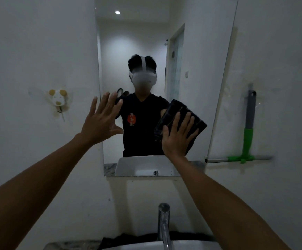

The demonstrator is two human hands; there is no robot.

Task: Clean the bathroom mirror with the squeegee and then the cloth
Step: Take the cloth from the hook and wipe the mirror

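The tall frameless mirror [191, 51] hangs on the white wall ahead of me. My right hand [178, 136] lies flat on a folded black cloth [195, 123] and presses it against the lower right part of the glass. My left hand [101, 120] is raised with fingers spread at the mirror's left edge and holds nothing. The squeegee [248, 134], with a grey and green handle and a long blade at the bottom, hangs on the wall to the right of the mirror.
A chrome tap [163, 224] rises from the white sink [146, 247] right below me. A dark cloth [128, 239] lies behind the tap. A small animal-shaped hook [58, 98] sits on the wall left of the mirror.
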